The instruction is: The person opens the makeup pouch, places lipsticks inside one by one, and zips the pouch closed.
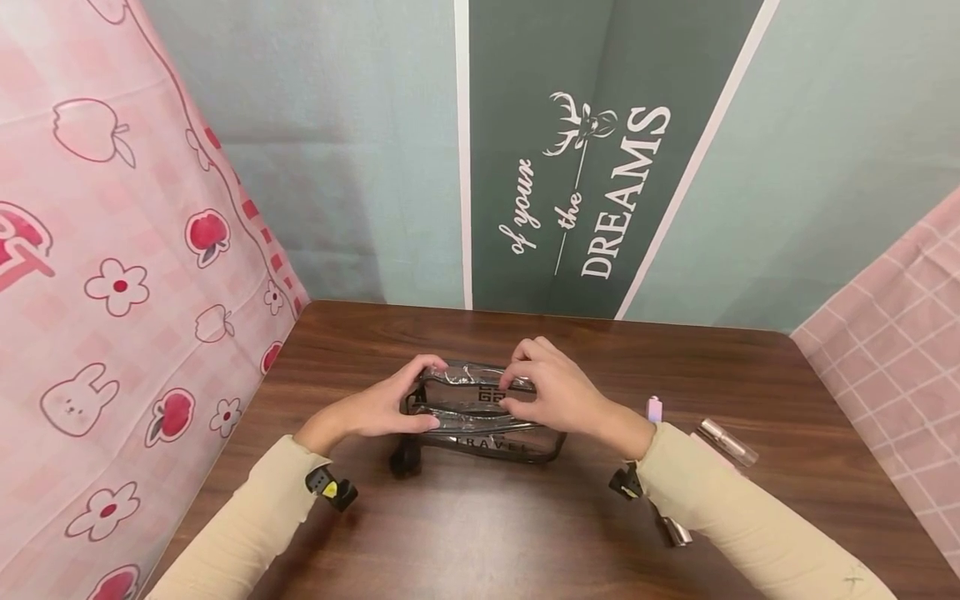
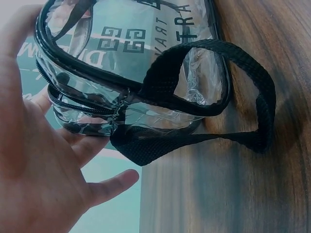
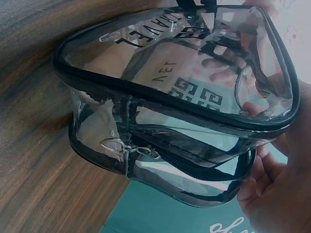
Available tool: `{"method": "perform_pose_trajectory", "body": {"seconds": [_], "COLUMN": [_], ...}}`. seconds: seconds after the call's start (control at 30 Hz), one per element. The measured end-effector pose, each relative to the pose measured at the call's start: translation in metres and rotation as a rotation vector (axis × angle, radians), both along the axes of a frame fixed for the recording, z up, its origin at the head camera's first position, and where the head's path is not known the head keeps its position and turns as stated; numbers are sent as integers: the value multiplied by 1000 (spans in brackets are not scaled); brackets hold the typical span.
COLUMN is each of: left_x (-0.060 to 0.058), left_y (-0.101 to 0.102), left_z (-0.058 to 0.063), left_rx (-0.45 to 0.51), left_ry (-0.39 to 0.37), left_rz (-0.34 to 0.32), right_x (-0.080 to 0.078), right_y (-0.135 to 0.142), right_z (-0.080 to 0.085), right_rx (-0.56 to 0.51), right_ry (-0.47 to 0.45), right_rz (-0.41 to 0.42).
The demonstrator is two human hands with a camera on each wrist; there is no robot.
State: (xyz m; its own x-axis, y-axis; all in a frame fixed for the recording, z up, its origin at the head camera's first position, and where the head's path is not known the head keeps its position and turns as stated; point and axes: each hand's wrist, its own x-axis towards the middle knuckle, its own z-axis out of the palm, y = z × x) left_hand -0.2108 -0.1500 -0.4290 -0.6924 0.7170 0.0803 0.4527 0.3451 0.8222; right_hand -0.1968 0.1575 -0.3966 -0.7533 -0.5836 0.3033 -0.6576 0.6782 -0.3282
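A clear plastic travel bag (image 1: pixel 480 446) with black piping and dark lettering stands on the table, its zipped top parted. My left hand (image 1: pixel 386 404) holds its left end, thumb at the near rim and fingers at the far rim. In the left wrist view, a black strap loop (image 2: pixel 265 92) sticks out from that end, and the little finger stands clear of the bag. Toward the right end, my right hand (image 1: pixel 551 387) pinches the far rim with curled fingers. The right wrist view shows the zipper (image 3: pixel 194 170) and its silver pulls (image 3: pixel 129 146) at that end.
To the right lie a pink-lilac item (image 1: pixel 655 408) and a metallic tube with a clear end (image 1: pixel 727 442). Another shiny tube (image 1: pixel 677 532) is partly hidden by the right sleeve. Printed cloths hang behind and on both sides of the wooden table (image 1: pixel 450 533).
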Motion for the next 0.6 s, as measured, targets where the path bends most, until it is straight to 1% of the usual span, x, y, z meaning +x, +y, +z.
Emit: {"method": "perform_pose_trajectory", "body": {"seconds": [0.17, 0.33, 0.6], "left_x": [1, 1, 2], "left_y": [1, 0, 0], "left_z": [2, 2, 1], "left_rx": [-2, -23, -27], "left_ry": [1, 18, 25], "left_rz": [2, 6, 5], "right_x": [-1, -2, -1], "right_y": [2, 8, 23], "right_z": [0, 2, 4], "right_rx": [-19, -58, -115], "right_ry": [-5, -4, 9], "right_rz": [15, 37, 40]}}
